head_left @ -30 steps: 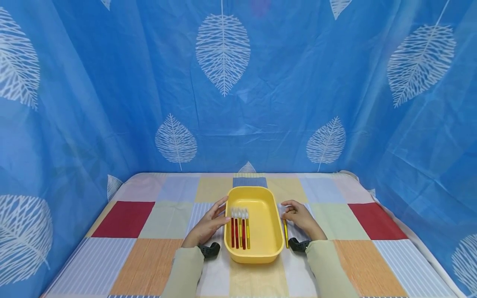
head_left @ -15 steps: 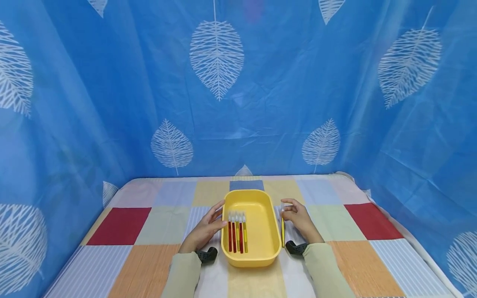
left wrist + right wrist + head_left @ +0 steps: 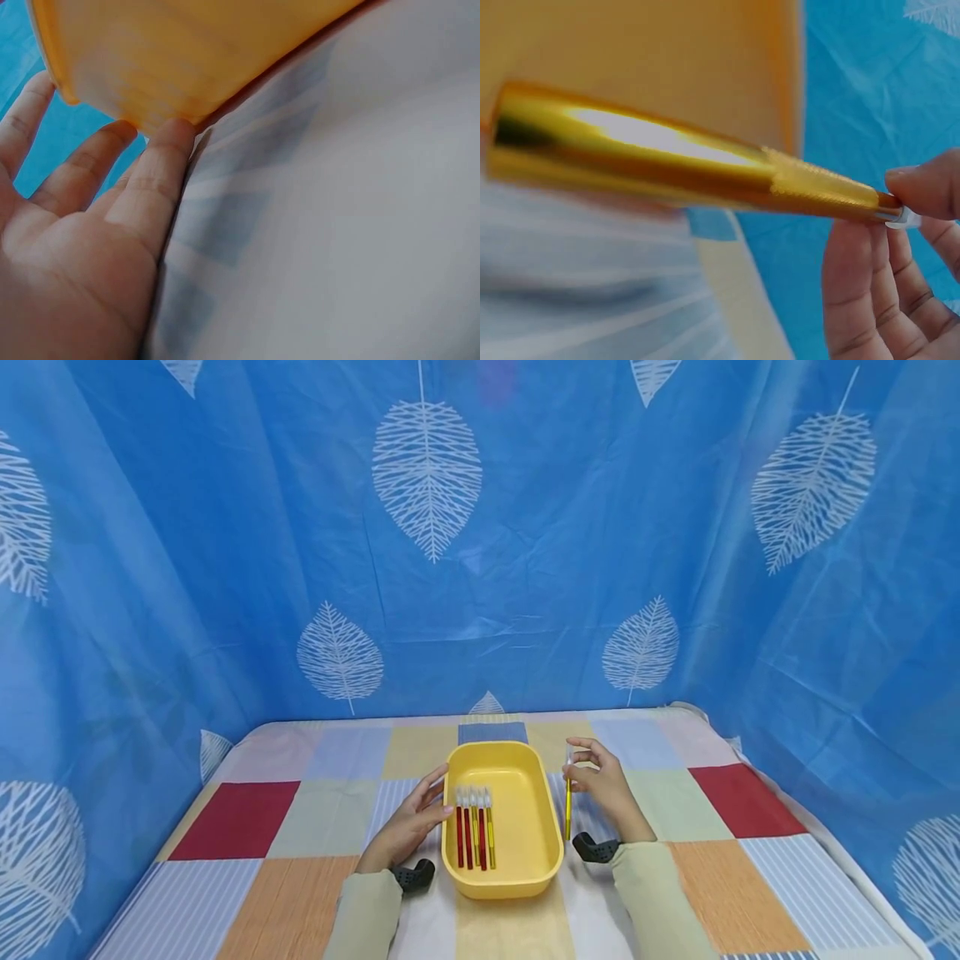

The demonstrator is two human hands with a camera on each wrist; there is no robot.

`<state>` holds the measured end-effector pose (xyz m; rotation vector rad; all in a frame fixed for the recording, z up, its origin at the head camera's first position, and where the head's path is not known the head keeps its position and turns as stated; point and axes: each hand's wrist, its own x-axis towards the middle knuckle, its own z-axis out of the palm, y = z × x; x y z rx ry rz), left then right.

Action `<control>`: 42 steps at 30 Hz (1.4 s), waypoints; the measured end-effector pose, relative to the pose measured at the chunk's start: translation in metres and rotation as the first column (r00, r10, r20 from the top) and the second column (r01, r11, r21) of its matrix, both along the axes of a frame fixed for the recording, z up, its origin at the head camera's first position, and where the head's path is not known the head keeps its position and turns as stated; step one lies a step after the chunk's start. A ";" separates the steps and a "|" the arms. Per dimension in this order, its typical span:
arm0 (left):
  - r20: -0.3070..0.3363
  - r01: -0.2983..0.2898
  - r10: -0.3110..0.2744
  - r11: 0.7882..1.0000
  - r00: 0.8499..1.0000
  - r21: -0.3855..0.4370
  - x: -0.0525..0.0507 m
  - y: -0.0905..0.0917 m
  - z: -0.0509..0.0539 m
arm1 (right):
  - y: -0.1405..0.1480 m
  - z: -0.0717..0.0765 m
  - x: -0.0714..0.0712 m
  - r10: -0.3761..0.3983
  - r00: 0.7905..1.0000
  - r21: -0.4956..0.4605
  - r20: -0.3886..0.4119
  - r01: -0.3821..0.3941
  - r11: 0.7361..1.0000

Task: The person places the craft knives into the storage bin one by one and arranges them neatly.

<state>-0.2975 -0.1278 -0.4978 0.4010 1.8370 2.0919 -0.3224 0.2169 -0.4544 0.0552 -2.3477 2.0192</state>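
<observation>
A yellow plastic bin point(image 3: 525, 887) stands on the table. Along its left side lie several red- and gold-handled craft knives point(image 3: 470, 839) in a row, with clear caps at the far end. My left hand point(image 3: 406, 827) holds the bin's left side, thumb at the rim and fingertips against the outer wall, as the left wrist view shows. My right hand point(image 3: 606, 783), right of the bin, pinches a gold craft knife point(image 3: 652, 154) by its capped end between thumb and fingers. Its handle hangs down towards me, apart from the bin. The fingers partly hide its cap.
A patchwork cloth point(image 3: 330, 810) covers the table. Blue curtains with white leaf prints point(image 3: 427, 477) close in the back and sides. Black wrist devices point(image 3: 595, 848) sit at both wrists. The bin's right half shows bare floor.
My right hand has lifted the gold craft knife off the table cloth, upward and slightly away from me. My left hand stays at the bin. The head view has shifted slightly.
</observation>
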 end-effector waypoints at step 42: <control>0.014 -0.007 0.007 0.999 1.000 0.033 -0.001 0.002 -0.001 | -0.071 0.050 0.018 0.344 0.939 0.245 -0.016 -0.330 0.912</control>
